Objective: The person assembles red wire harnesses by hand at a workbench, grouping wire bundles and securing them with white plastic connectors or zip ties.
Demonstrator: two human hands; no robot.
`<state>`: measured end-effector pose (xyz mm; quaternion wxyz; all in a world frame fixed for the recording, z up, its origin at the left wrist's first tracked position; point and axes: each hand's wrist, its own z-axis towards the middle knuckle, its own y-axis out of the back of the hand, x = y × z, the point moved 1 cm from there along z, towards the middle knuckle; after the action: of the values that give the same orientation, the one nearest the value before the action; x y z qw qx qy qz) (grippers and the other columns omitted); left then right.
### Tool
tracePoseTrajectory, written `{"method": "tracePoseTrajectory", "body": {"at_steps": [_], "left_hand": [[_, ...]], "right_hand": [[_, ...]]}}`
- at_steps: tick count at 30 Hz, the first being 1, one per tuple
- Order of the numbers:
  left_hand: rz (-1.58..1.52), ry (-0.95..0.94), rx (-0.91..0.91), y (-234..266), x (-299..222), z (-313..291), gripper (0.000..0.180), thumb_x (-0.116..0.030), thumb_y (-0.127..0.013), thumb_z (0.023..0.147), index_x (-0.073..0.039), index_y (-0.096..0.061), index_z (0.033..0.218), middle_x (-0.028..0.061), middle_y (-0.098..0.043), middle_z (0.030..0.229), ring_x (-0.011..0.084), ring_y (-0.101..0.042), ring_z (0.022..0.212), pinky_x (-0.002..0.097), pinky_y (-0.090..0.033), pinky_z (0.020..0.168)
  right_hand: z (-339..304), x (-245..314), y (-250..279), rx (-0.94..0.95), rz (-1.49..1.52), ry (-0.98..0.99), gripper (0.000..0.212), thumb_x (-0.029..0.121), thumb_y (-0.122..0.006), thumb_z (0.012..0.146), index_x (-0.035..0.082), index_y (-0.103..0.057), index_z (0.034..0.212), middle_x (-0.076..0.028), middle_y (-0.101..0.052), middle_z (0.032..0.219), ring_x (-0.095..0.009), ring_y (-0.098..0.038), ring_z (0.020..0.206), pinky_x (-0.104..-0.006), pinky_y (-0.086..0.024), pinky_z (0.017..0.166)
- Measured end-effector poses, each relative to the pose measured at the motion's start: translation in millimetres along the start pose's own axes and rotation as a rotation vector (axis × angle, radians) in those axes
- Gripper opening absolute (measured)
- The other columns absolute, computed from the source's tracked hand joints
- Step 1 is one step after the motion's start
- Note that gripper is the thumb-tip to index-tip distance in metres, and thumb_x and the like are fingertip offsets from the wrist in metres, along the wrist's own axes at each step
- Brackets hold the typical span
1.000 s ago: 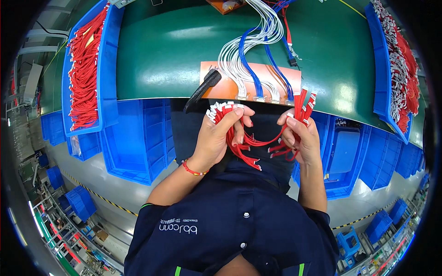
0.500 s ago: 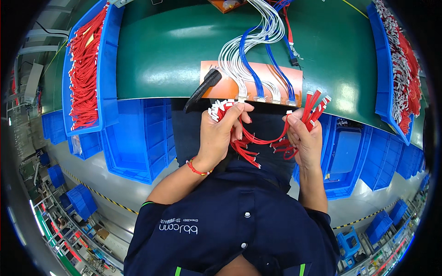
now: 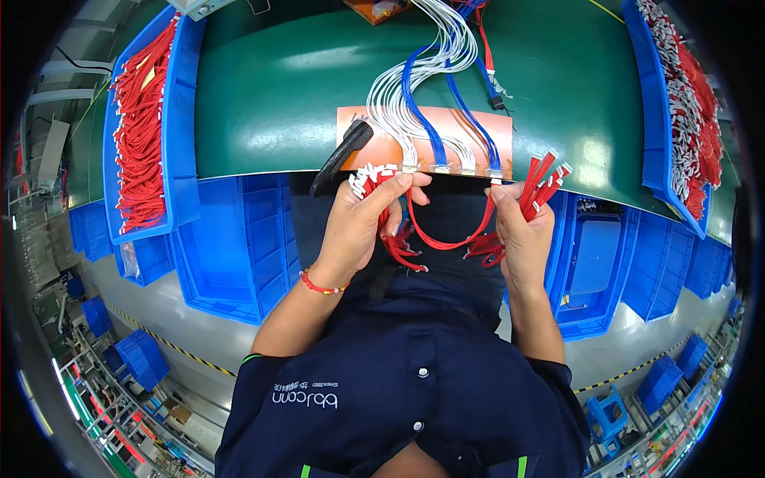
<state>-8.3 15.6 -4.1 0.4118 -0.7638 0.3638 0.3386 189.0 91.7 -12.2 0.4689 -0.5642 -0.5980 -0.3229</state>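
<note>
Centre frame, a red cable sags in a loop between the left hand, thumb and fingers pinching near one end over a gathered bunch, and the right hand, pinching the other end, with more red cables tucked in its grip. It looks light and limp, so the hard white plug probably offers the surest hold, sparing the thin wires.
</note>
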Motion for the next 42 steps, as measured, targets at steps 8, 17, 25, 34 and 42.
{"method": "tracePoseTrajectory", "body": {"at_steps": [8,17,25,34,42], "left_hand": [[0.004,-0.014,0.023,-0.1,-0.1,-1.2,0.028,-0.02,-0.055,0.097,0.003,-0.068,0.105,0.0062,-0.068,0.081,0.0038,-0.045,0.047,0.0178,-0.035,0.046],[-0.006,-0.019,0.027,0.4,2.6,-1.1,0.029,-0.022,-0.055,0.097,0.003,-0.068,0.106,0.005,-0.067,0.081,0.0036,-0.044,0.048,0.0187,-0.036,0.046],[0.002,-0.02,0.037,1.5,3.4,-0.2,0.03,-0.022,-0.054,0.098,0.003,-0.067,0.107,0.0045,-0.066,0.08,0.003,-0.044,0.048,0.0189,-0.036,0.046],[-0.023,-0.05,0.047,0.4,5.6,-0.2,0.029,-0.021,-0.053,0.099,0.003,-0.068,0.106,0.0037,-0.065,0.079,0.0036,-0.046,0.055,0.0184,-0.038,0.052],[-0.048,0.002,0.067,-1.3,1.0,-1.4,0.029,-0.021,-0.052,0.1,0.002,-0.068,0.104,0.0022,-0.063,0.079,0.0056,-0.049,0.06,0.0209,-0.041,0.055]], "right_hand": [[0.7,7.0,-1.8,0.003,-0.058,-0.029,0.009,0.01,-0.069,0.087,0.0,-0.07,0.086,0.005,-0.057,0.064,0.0,-0.039,0.052,-0.0201,-0.027,0.048],[0.4,10.2,-4.9,-0.013,-0.039,-0.031,0.013,0.01,-0.067,0.089,-0.002,-0.069,0.086,0.007,-0.048,0.056,0.0,-0.034,0.047,-0.0204,-0.022,0.044],[-0.7,9.4,-11.1,-0.036,0.077,-0.062,0.017,0.014,-0.065,0.091,-0.002,-0.068,0.087,0.006,-0.044,0.051,-0.001,-0.032,0.041,-0.0207,-0.022,0.041],[2.2,7.4,-6.8,0.0,0.098,-0.095,0.023,0.02,-0.062,0.094,-0.002,-0.069,0.093,0.009,-0.037,0.053,-0.001,-0.028,0.045,-0.0205,-0.021,0.043],[-2.3,15.5,11.2,0.133,-0.089,-0.098,0.034,0.024,-0.053,0.1,-0.008,-0.065,0.104,0.01,-0.029,0.056,0.0,-0.023,0.047,-0.021,-0.017,0.044]]}}
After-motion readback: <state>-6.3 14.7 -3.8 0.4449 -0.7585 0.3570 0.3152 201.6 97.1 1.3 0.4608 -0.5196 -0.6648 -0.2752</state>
